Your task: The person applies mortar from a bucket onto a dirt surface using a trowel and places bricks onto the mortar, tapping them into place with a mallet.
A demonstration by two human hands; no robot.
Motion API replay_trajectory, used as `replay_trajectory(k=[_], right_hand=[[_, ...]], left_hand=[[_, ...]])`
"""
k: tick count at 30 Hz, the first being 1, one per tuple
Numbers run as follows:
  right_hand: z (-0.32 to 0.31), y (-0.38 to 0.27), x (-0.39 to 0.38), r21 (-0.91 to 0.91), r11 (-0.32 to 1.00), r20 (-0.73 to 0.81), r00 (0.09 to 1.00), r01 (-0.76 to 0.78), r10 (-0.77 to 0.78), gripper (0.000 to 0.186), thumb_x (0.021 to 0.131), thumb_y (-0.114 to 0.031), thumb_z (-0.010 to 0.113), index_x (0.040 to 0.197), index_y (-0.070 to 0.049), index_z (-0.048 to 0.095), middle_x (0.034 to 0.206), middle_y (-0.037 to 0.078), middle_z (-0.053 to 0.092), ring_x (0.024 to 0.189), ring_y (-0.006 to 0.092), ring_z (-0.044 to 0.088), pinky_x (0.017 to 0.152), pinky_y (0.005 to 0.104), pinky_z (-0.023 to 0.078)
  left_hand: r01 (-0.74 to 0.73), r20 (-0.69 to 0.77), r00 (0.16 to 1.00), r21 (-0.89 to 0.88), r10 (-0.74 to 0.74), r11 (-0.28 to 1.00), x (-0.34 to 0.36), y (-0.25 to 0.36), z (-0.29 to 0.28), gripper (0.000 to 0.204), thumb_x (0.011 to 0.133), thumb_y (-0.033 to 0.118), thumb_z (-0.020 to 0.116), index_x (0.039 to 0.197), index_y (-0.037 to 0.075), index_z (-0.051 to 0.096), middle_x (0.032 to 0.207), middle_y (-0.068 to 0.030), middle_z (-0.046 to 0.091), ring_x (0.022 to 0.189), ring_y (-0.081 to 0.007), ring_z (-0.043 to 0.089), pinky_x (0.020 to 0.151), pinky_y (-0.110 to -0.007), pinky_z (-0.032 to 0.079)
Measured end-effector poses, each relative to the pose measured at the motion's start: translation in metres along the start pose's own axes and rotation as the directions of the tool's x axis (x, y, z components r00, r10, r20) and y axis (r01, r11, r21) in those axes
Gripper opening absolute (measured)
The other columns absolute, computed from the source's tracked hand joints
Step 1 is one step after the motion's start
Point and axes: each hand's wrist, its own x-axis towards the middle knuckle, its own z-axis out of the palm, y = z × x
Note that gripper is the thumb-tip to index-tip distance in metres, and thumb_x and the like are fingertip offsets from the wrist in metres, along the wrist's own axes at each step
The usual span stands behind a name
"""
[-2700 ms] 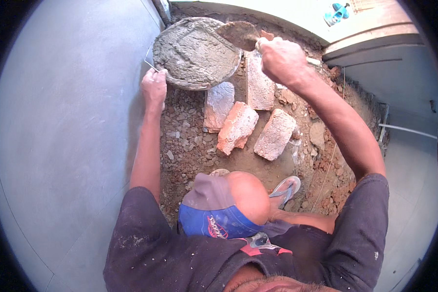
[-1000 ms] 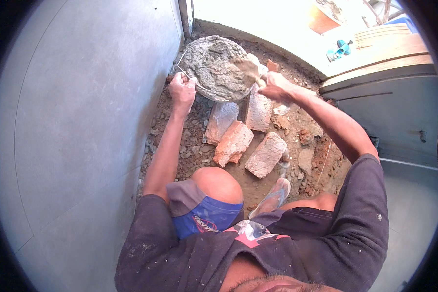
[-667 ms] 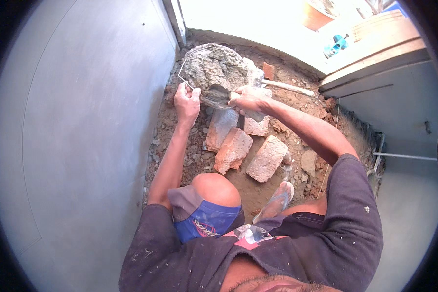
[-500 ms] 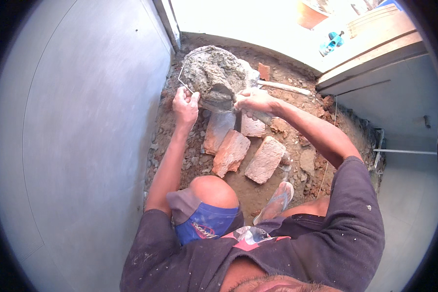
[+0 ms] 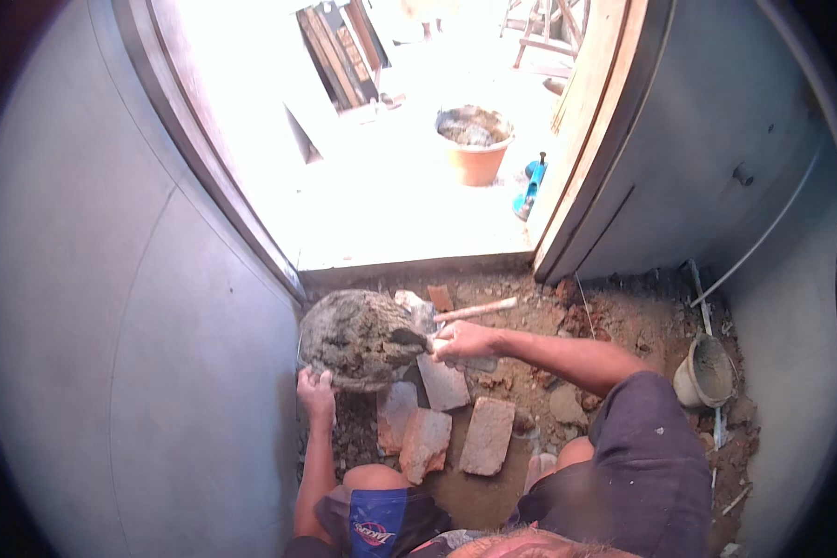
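Note:
A round bucket heaped with wet grey mortar stands at the far left of the dug floor, against the wall. My left hand is closed on the bucket's near left rim; the wire bail hardly shows there. My right hand is closed round a trowel's handle at the right side of the mortar. The trowel's blade is hard to tell from the mortar. Just beyond that hand lies a tool with a pale wooden handle. Several bricks, among them a nearer one, lie between the bucket and my knees.
Grey walls flank me on both sides. A raised doorway sill lies ahead, with an orange tub and a teal tool beyond. To the right stands a small pale bucket, and a taut string runs over rubble.
The view has tilted up and shows more of the doorway and the right side. Both hands stay at the mortar bucket, the right still holding the trowel.

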Motion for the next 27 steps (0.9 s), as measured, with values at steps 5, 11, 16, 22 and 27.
replay_trajectory(k=[5, 11, 16, 22, 27], right_hand=[[-0.016, -0.014, -0.038, -0.047, 0.998, -0.049, 0.998, 0.038, -0.04, 0.041, 0.089, -0.027, 0.062, 0.117, 0.004, 0.063, 0.104, 0.013, 0.066, 0.091, 0.0207, 0.064, 0.079, 0.0348, 0.053], [-0.045, 0.013, -0.11, 0.088, 0.996, -0.193, 0.981, 0.03, -0.012, 0.018, 0.089, -0.019, 0.064, 0.092, -0.001, 0.063, 0.079, 0.004, 0.065, 0.061, 0.0114, 0.061, 0.054, 0.0302, 0.051], [-0.051, 0.037, -0.162, 0.296, 0.953, -0.305, 0.938, -0.07, 0.163, 0.024, 0.089, -0.016, 0.066, 0.106, 0.001, 0.062, 0.079, 0.005, 0.064, 0.059, 0.0105, 0.06, 0.05, 0.0279, 0.051], [-0.051, 0.087, -0.219, 0.506, 0.862, -0.506, 0.802, -0.024, 0.319, 0.021, 0.088, -0.01, 0.064, 0.107, -0.002, 0.061, 0.076, 0.005, 0.063, 0.055, 0.0111, 0.059, 0.045, 0.0282, 0.05], [-0.053, 0.15, -0.261, 0.602, 0.791, -0.595, 0.72, 0.107, 0.356, 0.018, 0.09, -0.011, 0.055, 0.106, -0.005, 0.057, 0.075, 0.006, 0.062, 0.055, 0.0127, 0.06, 0.045, 0.0295, 0.051]], left_hand=[[0.142, -0.076, 0.987, 0.014, -0.141, 0.99, 0.005, -0.014, -0.043, 0.035, 0.091, 0.003, 0.057, 0.125, -0.001, 0.049, 0.106, -0.0093, 0.059, 0.092, -0.0208, 0.063, 0.064, -0.034, 0.058], [0.219, -0.004, 0.975, -0.148, -0.222, 0.965, 0.002, -0.022, -0.047, 0.032, 0.092, 0.002, 0.054, 0.123, -0.001, 0.051, 0.104, -0.0096, 0.059, 0.093, -0.0234, 0.064, 0.074, -0.04, 0.059], [0.246, -0.033, 0.967, -0.114, -0.251, 0.963, 0.003, -0.023, -0.053, 0.037, 0.094, 0.006, 0.053, 0.13, -0.002, 0.049, 0.111, -0.0127, 0.06, 0.099, -0.0256, 0.062, 0.08, -0.045, 0.056], [0.249, -0.077, 0.965, -0.046, -0.252, 0.967, 0.022, -0.037, -0.059, 0.031, 0.094, 0.005, 0.056, 0.124, -0.001, 0.057, 0.103, -0.0099, 0.062, 0.088, -0.0206, 0.064, 0.068, -0.036, 0.057], [0.3, -0.074, 0.952, 0.054, -0.296, 0.952, 0.02, -0.02, -0.045, 0.035, 0.095, 0.012, 0.058, 0.127, -0.001, 0.054, 0.103, -0.0062, 0.063, 0.089, -0.0218, 0.063, 0.073, -0.037, 0.055]])
